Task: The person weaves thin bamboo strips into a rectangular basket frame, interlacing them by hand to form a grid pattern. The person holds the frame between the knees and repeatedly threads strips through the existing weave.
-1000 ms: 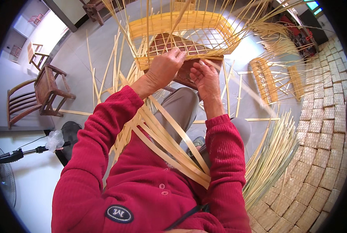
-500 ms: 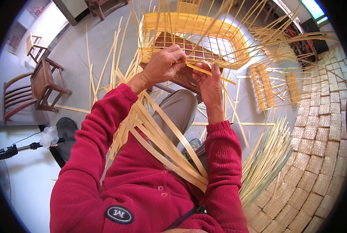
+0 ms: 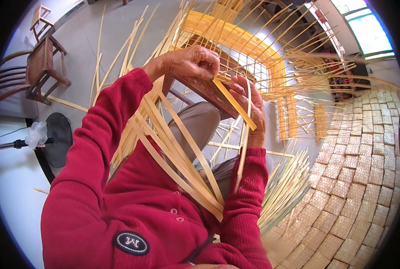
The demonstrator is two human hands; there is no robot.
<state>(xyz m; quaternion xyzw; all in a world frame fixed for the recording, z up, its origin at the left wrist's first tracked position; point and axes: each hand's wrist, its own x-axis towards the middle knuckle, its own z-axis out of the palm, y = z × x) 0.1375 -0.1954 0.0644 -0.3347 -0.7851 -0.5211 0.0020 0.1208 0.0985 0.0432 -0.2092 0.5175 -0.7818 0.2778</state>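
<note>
My left hand (image 3: 194, 62) is closed, its thumb and fingers pinching the upper end of a flat yellow bamboo strip (image 3: 232, 102). That strip slants down to the right, and its lower end lies against the palm of my right hand (image 3: 256, 112). The right hand is turned palm inward with its fingers loosely stretched. A paler, narrow strip (image 3: 248, 103) bends past these fingers and hangs toward my right sleeve. Just beyond both hands, a partly woven yellow bamboo basket (image 3: 236, 28) rests on a dark wooden bench (image 3: 204, 95), with long stakes sticking out of it.
Loose wide strips (image 3: 177, 168) lie across my lap. A bundle of thin strips (image 3: 285, 190) sits at my right. Smaller woven pieces (image 3: 290, 117) lie beyond it, near stacked woven blocks (image 3: 352, 179). To the left stand a wooden chair (image 3: 43, 67) and a fan (image 3: 59, 139).
My right hand has loosened from its pinch and moved lower, with the yellow strip now slanting more steeply. The basket has shifted right in view as the head turned.
</note>
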